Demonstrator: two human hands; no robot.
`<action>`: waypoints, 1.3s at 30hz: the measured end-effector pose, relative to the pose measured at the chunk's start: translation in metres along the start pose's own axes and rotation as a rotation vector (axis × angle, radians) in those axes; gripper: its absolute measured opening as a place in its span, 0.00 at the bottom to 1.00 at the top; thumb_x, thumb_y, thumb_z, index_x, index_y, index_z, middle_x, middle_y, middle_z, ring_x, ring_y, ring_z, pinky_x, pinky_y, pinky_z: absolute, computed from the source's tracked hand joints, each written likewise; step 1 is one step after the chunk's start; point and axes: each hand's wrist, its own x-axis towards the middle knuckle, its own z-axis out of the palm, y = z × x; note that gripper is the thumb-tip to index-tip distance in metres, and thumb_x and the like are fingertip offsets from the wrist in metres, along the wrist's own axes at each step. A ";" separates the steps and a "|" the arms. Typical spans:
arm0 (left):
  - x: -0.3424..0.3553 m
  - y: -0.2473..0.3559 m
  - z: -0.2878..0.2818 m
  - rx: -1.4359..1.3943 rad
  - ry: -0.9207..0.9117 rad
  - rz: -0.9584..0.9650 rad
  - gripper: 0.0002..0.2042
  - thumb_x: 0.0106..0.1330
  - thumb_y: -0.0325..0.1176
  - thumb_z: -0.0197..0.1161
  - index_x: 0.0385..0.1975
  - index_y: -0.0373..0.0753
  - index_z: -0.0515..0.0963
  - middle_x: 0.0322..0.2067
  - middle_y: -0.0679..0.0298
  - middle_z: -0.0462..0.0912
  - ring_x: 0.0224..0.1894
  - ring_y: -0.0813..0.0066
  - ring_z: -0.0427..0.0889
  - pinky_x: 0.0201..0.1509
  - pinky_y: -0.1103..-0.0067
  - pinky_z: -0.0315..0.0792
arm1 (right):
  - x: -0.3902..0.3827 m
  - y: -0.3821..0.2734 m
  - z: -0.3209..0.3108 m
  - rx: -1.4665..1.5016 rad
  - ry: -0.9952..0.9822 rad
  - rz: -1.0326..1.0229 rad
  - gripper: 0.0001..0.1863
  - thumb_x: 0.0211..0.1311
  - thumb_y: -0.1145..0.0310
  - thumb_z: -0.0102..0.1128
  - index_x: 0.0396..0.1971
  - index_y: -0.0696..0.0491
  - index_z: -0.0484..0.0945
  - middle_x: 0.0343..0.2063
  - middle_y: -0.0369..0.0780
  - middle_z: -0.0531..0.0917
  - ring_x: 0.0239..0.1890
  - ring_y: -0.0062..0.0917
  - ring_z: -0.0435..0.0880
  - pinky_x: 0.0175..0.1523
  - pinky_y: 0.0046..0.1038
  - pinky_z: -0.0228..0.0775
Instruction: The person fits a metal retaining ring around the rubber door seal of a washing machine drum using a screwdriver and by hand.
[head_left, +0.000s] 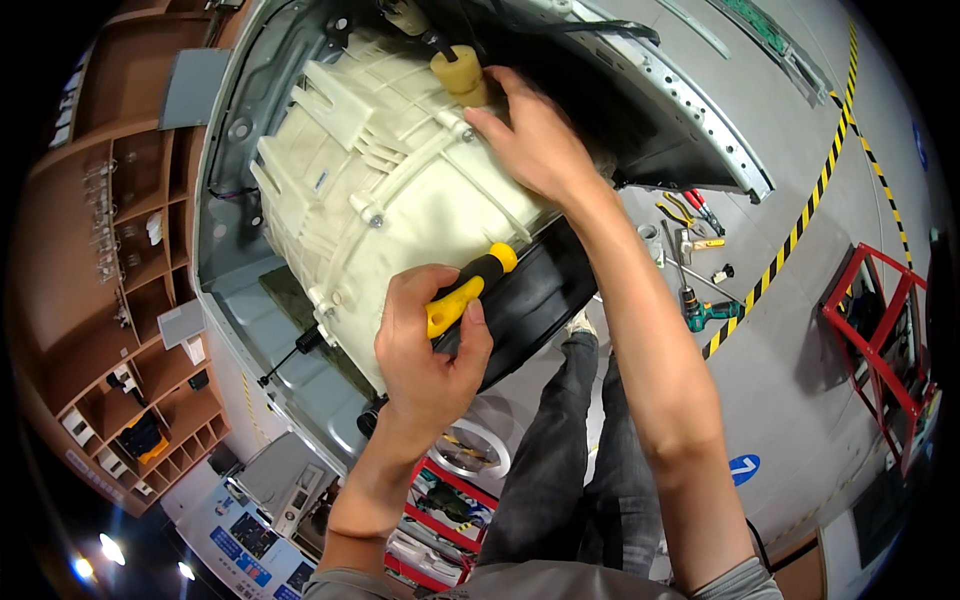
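My left hand is closed round a yellow-and-black screwdriver, held over the lower part of a large cream plastic housing. My right hand reaches to the top of the housing, with fingers curved against a pale yellow cylindrical fitting that has a dark rod in it. The housing sits inside a grey metal shell, with bolts and ribs on its face and a glossy black part below it.
Pliers, a hammer and a green drill lie on the grey floor right of my legs, near striped tape. A red metal frame stands farther right. Wooden shelving is at left, red tool trays below.
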 end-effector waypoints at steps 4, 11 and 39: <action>-0.002 0.002 -0.002 0.010 -0.006 -0.033 0.15 0.60 0.22 0.65 0.46 0.31 0.74 0.39 0.51 0.79 0.37 0.54 0.82 0.43 0.71 0.77 | -0.020 0.002 -0.021 0.074 0.013 0.066 0.32 0.68 0.54 0.61 0.65 0.59 0.69 0.57 0.53 0.79 0.57 0.39 0.81 0.62 0.33 0.70; -0.001 0.011 -0.003 0.188 -0.031 -0.032 0.14 0.67 0.25 0.64 0.50 0.29 0.73 0.41 0.55 0.81 0.40 0.70 0.81 0.47 0.77 0.74 | -0.124 0.065 -0.049 0.208 0.363 0.572 0.14 0.68 0.64 0.60 0.45 0.59 0.83 0.38 0.48 0.88 0.40 0.39 0.87 0.49 0.33 0.76; 0.000 0.035 0.003 -0.004 -0.084 -0.104 0.25 0.75 0.33 0.58 0.68 0.34 0.61 0.60 0.51 0.72 0.58 0.67 0.76 0.63 0.76 0.69 | -0.139 0.102 -0.004 0.304 0.310 0.418 0.15 0.61 0.68 0.61 0.46 0.54 0.86 0.48 0.48 0.84 0.55 0.44 0.79 0.62 0.37 0.68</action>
